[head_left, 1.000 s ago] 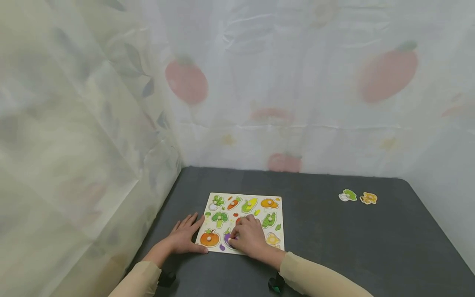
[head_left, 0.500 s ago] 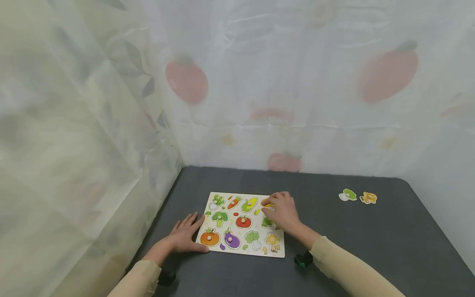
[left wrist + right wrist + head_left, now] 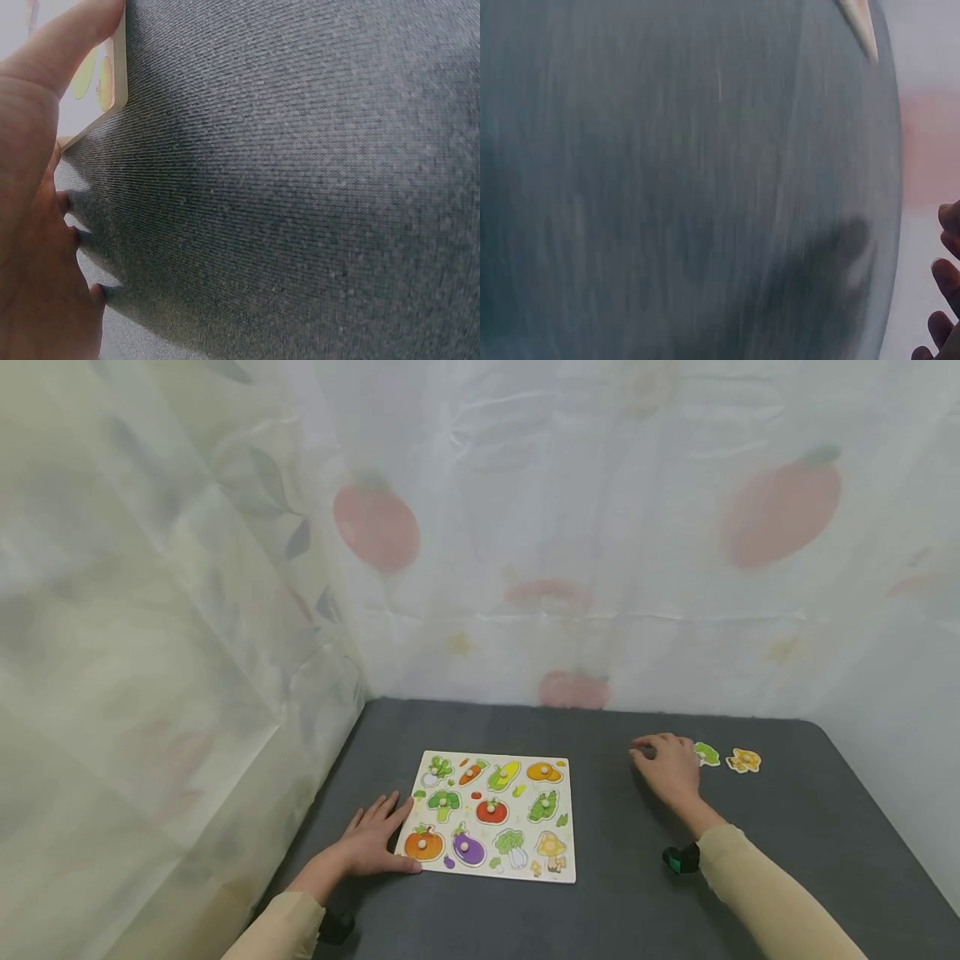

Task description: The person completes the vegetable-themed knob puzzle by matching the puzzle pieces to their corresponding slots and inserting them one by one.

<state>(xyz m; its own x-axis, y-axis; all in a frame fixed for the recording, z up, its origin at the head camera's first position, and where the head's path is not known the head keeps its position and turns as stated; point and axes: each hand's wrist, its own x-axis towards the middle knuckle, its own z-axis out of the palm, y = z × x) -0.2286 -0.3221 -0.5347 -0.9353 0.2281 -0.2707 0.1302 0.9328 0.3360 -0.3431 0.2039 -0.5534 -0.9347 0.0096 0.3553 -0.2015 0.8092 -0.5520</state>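
A wooden knobbed vegetable puzzle board lies flat on the table. My left hand rests at its left side, fingers spread, thumb on the near left corner. The left wrist view shows that thumb lying over the board's corner. Knobbed pieces fill most spots; the leafy green recess and mushroom recess at the near right show no knobs. Well right of the board, my right hand hovers with loosely bent fingers and nothing held. It partly hides a green-and-white vegetable piece; beside that lies a yellow mushroom piece.
The dark cloth-covered table extends around the board. Pale printed curtains hang behind it and along the left side. In the blurred right wrist view, a pale pointed corner shows at the top right.
My right hand has gone from the eggplant piece, across the board's far right, to beside the loose pieces, uncovering the board. The left hand has stayed in place.
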